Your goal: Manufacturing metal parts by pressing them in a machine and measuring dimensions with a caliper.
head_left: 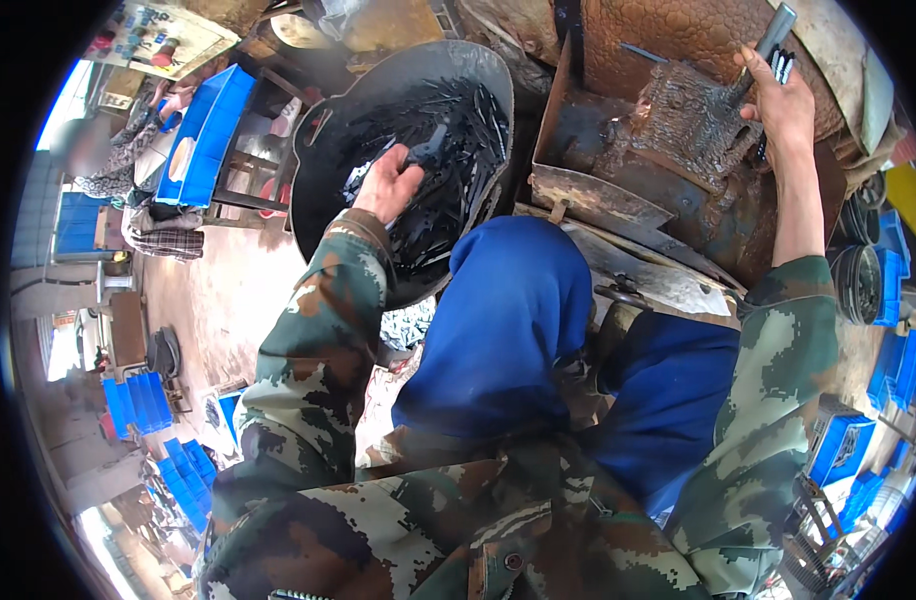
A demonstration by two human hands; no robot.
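Plenty of dark metal strips (448, 150) remained heaped in the black basin (318, 150), where the left hand (386, 185) closed around a few. The right hand (783, 100) gripped several more up at the rusty, soot-caked machine (678, 150); feeding looked far from finished.

probably a metal workshop, rusty machine (668, 170), blue crates (203, 135)

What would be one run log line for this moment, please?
left hand: gripping dark metal pieces in black pan | right hand: holding metal pieces at rusty machine | posture: seated, blue trousers
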